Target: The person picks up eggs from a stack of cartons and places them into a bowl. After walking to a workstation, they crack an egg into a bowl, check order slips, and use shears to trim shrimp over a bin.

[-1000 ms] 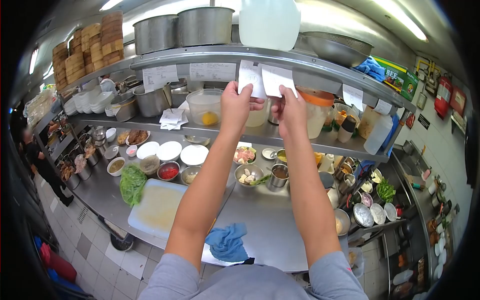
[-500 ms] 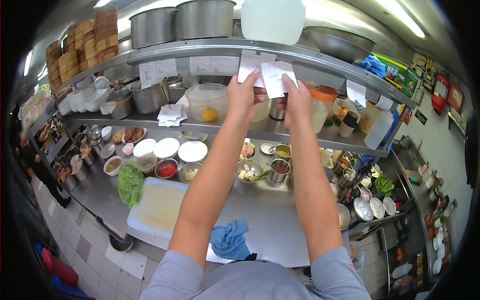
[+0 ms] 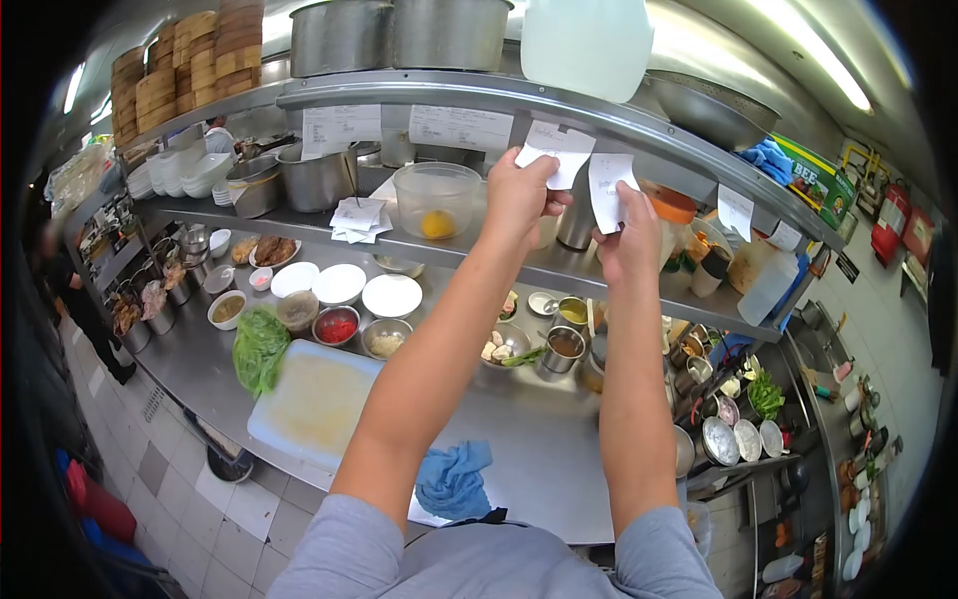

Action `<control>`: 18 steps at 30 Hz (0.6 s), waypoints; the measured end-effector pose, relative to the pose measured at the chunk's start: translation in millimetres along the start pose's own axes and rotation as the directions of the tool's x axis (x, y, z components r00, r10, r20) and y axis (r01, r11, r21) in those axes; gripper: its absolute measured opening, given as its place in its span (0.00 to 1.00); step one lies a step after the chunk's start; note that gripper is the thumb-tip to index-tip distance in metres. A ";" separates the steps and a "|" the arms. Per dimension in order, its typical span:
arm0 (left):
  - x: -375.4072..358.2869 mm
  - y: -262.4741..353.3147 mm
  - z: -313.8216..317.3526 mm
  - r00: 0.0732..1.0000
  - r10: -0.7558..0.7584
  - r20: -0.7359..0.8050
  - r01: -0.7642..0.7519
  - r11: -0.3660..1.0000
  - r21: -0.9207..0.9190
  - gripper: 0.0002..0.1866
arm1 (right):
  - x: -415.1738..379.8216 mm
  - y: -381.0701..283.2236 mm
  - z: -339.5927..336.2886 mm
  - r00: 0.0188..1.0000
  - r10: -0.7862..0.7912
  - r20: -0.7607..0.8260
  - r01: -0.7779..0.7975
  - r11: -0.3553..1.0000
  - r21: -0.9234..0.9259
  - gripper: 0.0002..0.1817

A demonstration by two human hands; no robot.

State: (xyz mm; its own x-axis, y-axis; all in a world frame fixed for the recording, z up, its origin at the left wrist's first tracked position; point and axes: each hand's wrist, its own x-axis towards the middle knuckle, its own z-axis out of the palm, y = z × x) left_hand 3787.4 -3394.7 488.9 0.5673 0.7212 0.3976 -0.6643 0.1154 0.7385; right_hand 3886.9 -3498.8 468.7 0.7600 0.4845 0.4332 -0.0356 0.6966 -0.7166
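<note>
My left hand (image 3: 519, 195) pinches a white order slip (image 3: 557, 153) by its lower left edge, just in front of the shelf rail. A second, narrower order slip (image 3: 607, 190) is held between the thumb and fingers of my right hand (image 3: 633, 232). Handwriting shows on both papers, but I cannot read it. The two slips hang side by side, apart from each other. Behind my hands on the middle shelf stand a clear round tub (image 3: 436, 195) with something yellow inside and a jar with an orange lid (image 3: 666, 203).
Printed sheets (image 3: 461, 127) hang from the upper rail, and a stack of slips (image 3: 357, 219) lies on the shelf. Below are a cutting board (image 3: 311, 401), white plates (image 3: 392, 296), bowls of ingredients and a blue cloth (image 3: 454, 480). A person in dark clothes (image 3: 88, 309) stands far left.
The two slips, overlapping before, are now separated. My right hand has moved right and down with its slip, and the left hand shifted slightly right in view. The camera view has turned a little.
</note>
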 end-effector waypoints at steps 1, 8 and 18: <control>2.7 2.1 1.3 1.000 0.028 -0.006 -0.028 1.000 -0.010 0.13 | -0.2 1.1 -0.1 1.000 -0.007 0.012 0.007 1.000 0.010 0.12; 17.6 -6.9 2.5 0.979 0.205 -0.009 -0.205 0.977 0.052 0.15 | 2.2 3.6 -2.6 0.997 -0.022 0.071 0.022 1.000 -0.009 0.10; 6.7 -14.5 -3.2 0.993 0.117 -0.005 -0.116 0.990 0.076 0.20 | 13.4 -2.6 20.0 1.000 0.018 -0.025 -0.023 0.983 -0.181 0.10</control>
State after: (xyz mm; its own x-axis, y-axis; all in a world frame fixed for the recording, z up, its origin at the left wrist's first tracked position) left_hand 3799.2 -3389.3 479.0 0.4837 0.7328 0.4786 -0.6866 -0.0214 0.7267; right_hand 3884.2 -3483.6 487.4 0.7753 0.4837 0.4060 0.0655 0.5779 -0.8135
